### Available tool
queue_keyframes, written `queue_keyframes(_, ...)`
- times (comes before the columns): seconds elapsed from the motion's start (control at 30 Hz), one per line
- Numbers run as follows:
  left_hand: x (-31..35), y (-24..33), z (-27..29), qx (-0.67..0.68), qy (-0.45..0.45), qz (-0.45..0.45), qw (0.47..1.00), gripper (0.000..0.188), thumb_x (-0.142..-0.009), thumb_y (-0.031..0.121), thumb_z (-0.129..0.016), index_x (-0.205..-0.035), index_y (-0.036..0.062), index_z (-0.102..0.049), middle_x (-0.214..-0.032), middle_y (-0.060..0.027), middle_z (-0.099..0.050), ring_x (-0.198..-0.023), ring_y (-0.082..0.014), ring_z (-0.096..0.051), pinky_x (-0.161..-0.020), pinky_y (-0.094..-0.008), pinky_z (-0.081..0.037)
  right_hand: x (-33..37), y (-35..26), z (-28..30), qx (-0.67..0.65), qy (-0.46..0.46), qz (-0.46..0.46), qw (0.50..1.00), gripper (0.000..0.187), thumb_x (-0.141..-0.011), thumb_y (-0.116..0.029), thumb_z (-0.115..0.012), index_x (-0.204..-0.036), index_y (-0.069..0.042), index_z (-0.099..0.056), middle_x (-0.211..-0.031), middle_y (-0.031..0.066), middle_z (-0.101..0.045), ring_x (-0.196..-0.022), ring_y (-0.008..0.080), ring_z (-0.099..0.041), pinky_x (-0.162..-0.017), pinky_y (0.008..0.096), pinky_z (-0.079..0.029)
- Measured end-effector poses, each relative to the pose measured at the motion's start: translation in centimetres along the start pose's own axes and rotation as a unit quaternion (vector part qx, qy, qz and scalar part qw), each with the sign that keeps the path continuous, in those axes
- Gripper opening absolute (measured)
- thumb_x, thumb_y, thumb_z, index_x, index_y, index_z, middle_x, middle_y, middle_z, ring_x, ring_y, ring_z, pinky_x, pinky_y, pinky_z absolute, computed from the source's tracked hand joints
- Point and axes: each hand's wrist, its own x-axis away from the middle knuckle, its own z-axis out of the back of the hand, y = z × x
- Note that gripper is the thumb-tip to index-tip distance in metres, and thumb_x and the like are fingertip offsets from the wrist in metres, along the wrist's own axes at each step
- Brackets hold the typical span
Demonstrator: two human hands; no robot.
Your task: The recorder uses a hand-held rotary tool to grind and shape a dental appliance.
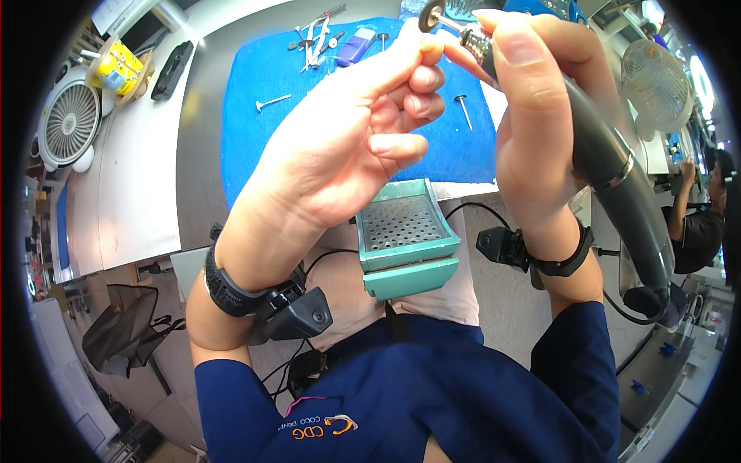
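Note:
My right hand (540, 116) is wrapped round a black rotary tool handpiece (614, 174), its cable end hanging down to the right. A small dark disc (431, 15) on a thin shank sticks out of its metal collar, pointing left. Close beside that shank, the thumb and forefinger of my left hand (347, 131) come together, with the other fingers loosely curled. Whatever they pinch, if anything, is too small to make out. Beneath both hands lies a blue mat (258, 154) with loose shanked bits (464, 113) and a purple-and-white block (356, 48).
A green tray (413, 266) with a perforated metal plate juts from the bench edge toward my lap. On the left stand a white fan (69, 127), a yellow spool (120, 68) and a black case (173, 71). Another person (706, 208) sits at far right, beyond a pale fan (656, 85).

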Motion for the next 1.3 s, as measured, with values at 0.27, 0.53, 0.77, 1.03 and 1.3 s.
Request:
queue_keyframes(0.27, -0.1, 0.1, 1.4, -0.003, -0.069, 0.001, 0.998, 0.02, -0.087, 0.025, -0.048, -0.096, 0.0075, -0.052, -0.076, 0.0033, -0.044, -0.066, -0.0038, -0.037, -0.041, -0.0113, -0.028, 0.3, -0.4, 0.1, 0.07, -0.035, 0.017, 0.997, 0.01, -0.078, -0.007, -0.054, -0.082, 0.002, -0.055, -0.072, 0.0054, -0.057, -0.061, 0.0058, -0.048, -0.057, 0.0195, -0.039)
queue_keyframes(0.53, 0.0, 0.1, 1.2, -0.001, -0.062, 0.005, 0.998, 0.02, -0.087, 0.025, -0.049, -0.096, 0.0073, -0.051, -0.076, 0.0035, -0.044, -0.067, -0.0039, -0.037, -0.042, -0.0117, -0.028, 0.0, -1.1, 0.4, 0.036, -0.088, 0.0, 0.995, 0.007, -0.077, -0.005, -0.055, -0.079, 0.002, -0.055, -0.068, 0.0037, -0.055, -0.059, 0.0048, -0.046, -0.054, 0.0185, -0.037)
queue_keyframes(0.77, 0.0, -0.3, 0.7, -0.005, -0.064, 0.003, 0.998, 0.02, -0.088, 0.027, -0.046, -0.095, 0.0089, -0.05, -0.076, 0.0043, -0.042, -0.067, -0.0045, -0.037, -0.045, -0.0137, -0.027, -0.3, -1.2, 0.7, 0.026, -0.072, 0.003, 0.997, 0.006, -0.079, -0.006, -0.054, -0.079, 0.001, -0.053, -0.07, 0.0039, -0.056, -0.06, 0.0054, -0.047, -0.054, 0.0189, -0.037)
queue_keyframes(1.03, -0.3, 0.0, 1.1, 0.015, -0.051, 0.007, 0.999, 0.017, -0.088, 0.026, -0.046, -0.09, 0.0094, -0.049, -0.077, 0.004, -0.043, -0.067, -0.005, -0.038, -0.046, -0.0137, -0.029, -1.0, -1.1, 0.6, 0.035, -0.097, -0.002, 0.995, 0.002, -0.074, -0.001, -0.059, -0.073, -0.001, -0.057, -0.067, 0.006, -0.06, -0.061, 0.0076, -0.057, -0.055, 0.0198, -0.045)
queue_keyframes(1.3, 0.0, -0.5, 0.5, 0.016, 0.052, -0.002, 0.998, 0.027, -0.082, 0.036, -0.057, -0.074, 0.0101, -0.051, -0.064, 0.0049, -0.043, -0.054, -0.003, -0.036, -0.039, -0.0155, -0.025, 0.5, -0.6, 0.4, 0.081, -0.094, 0.013, 0.992, 0.007, -0.078, -0.004, -0.047, -0.075, 0.001, -0.049, -0.073, 0.0057, -0.05, -0.068, 0.0126, -0.044, -0.065, 0.0254, -0.036)
